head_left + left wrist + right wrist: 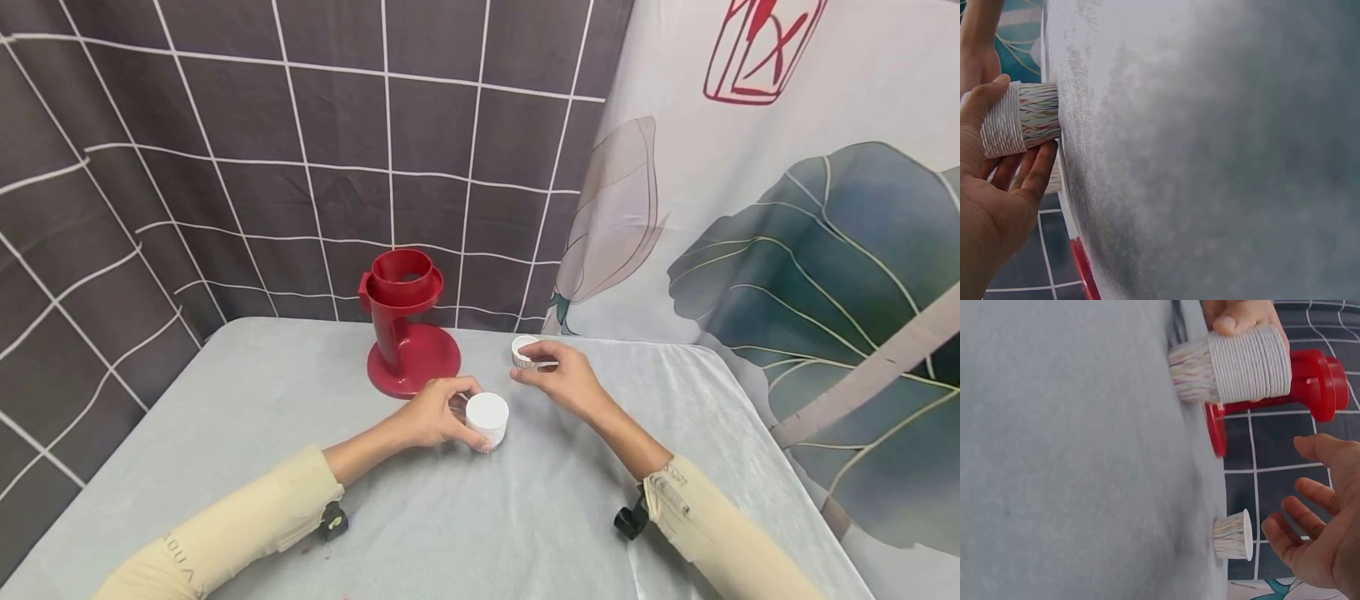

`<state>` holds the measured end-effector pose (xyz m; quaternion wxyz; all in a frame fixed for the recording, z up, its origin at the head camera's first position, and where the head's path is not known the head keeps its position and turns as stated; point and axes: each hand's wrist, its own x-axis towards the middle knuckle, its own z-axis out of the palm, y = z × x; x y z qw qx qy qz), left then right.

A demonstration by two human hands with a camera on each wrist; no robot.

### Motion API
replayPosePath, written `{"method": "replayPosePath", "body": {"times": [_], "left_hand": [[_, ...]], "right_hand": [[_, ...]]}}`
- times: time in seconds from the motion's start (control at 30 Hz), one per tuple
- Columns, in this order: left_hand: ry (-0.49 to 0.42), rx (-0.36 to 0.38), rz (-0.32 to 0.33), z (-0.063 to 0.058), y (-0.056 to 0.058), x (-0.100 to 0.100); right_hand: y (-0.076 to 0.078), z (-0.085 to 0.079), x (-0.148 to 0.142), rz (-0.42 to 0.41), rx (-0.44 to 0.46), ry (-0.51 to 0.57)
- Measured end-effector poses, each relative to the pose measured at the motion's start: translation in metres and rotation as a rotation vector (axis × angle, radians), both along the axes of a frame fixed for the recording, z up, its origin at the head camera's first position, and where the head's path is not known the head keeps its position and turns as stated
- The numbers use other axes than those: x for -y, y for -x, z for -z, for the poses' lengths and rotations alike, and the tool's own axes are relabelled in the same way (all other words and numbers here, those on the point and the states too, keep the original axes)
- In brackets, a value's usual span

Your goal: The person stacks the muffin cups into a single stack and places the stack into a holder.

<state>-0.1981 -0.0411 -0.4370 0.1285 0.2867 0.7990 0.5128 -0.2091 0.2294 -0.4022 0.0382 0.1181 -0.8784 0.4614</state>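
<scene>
A stack of white paper cups [487, 417] stands upright on the table, its rims layered at the top and a coloured streak pattern on the lowest cup. My left hand [442, 414] grips this stack from the left, thumb on the near side and fingers behind; the left wrist view shows the fingers [1038, 172] along its patterned part. A single paper cup [1233, 536] stands upright farther back on the right. Beside that cup, my right hand [561, 379] has its fingers spread and relaxed, with fingertips near the rim.
Behind my left hand stands a red plastic stand [405, 362] with a round base, a column and a ring-shaped top. Pale cloth covers the table [300, 375]. A dark grid-patterned curtain [330, 125] and a leaf-printed white curtain [675, 167] hang behind it.
</scene>
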Motion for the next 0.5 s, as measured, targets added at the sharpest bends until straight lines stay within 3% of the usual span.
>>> {"method": "replayPosePath", "body": {"times": [0.5], "left_hand": [[0.010,0.011,-0.005,-0.002,0.000,0.001]], "right_hand": [[0.022,0.010,-0.004,0.091,-0.028,-0.053]]}}
